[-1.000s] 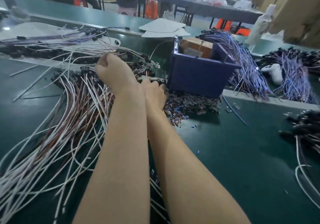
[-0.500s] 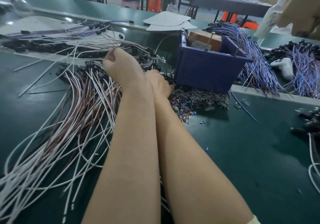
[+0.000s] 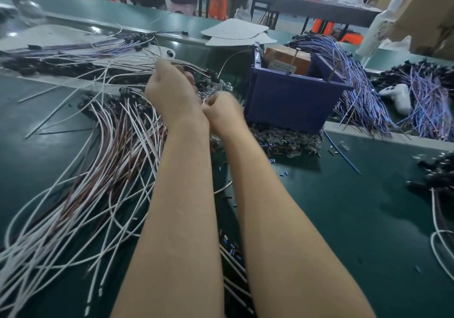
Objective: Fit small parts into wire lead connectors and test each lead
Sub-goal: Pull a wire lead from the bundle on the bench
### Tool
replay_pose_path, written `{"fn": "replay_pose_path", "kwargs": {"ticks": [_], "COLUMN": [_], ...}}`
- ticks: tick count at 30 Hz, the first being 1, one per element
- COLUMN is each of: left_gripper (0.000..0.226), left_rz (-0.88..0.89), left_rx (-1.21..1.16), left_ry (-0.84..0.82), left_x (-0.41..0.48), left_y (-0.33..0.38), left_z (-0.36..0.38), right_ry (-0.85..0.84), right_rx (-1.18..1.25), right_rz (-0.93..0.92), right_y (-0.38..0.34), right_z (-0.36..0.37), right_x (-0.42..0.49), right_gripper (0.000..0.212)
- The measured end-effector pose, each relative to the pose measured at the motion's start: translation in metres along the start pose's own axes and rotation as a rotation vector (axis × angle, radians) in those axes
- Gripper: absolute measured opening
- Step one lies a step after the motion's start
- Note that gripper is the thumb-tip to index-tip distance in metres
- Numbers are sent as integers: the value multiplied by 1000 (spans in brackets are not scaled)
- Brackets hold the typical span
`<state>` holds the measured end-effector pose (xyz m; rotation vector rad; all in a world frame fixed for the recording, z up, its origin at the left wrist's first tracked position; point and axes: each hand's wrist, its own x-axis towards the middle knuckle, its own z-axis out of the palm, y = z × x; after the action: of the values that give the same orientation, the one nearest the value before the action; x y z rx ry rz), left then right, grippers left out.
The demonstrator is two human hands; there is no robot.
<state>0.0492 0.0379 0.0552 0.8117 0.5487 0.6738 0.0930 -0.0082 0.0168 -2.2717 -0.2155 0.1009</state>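
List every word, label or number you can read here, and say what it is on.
Nothing is legible.
Label on the brown box in the blue bin: print too blurred to read.
White bottle: markings too blurred.

Readable text: none can be made out anywhere in the view
Sticker on box: a pale sticker (image 3: 281, 66) is carried on the brown cardboard box (image 3: 286, 56) set inside the blue bin (image 3: 292, 99), to the right of and beyond the fingers (image 3: 216, 99) of the right hand (image 3: 224, 111); dark lines of print are seen on it, but they are too small and soft to be read
Marks on bottle: faint greyish marks are seen on the white bottle (image 3: 383, 26), far to the right of and well beyond the same fingers; no letter can be told
Brands, numbers, signs: none can be read
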Motion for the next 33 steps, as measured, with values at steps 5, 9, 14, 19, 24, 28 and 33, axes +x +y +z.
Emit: {"fn": "replay_pose_path", "kwargs": {"ticks": [5, 9, 14, 19, 24, 28, 33], "left_gripper": [27, 28, 25, 13, 7, 10, 11], "left_rz": [354, 500, 562, 585, 541, 540, 475], "left_rx": [720, 881, 1052, 1268, 1369, 1341, 1291], "left_ry": [-282, -532, -861, -849, -938, -880, -780], "left_x": [-15, -34, -56, -50, -50, -45, -36], "left_y": [3, 2, -22, -36, -38, -33, -31], "left_z": [13, 26, 40, 41, 40, 38, 34], "right_ry": [96, 57, 39, -98, 425, 440, 390], "right_rx": [598, 749, 627, -19, -176, -240, 659], "right_rz": [-224, -270, -87, 18, -211, -15, 224], "right_y": [7, 27, 45, 44, 32, 65, 81], "right_z": [-68, -108, -119, -146, -154, -158, -151], "right_x": [-36, -60, -61, -69, -62, -51, -46], "right_gripper": [7, 10, 9, 12, 24, 30, 39]}}
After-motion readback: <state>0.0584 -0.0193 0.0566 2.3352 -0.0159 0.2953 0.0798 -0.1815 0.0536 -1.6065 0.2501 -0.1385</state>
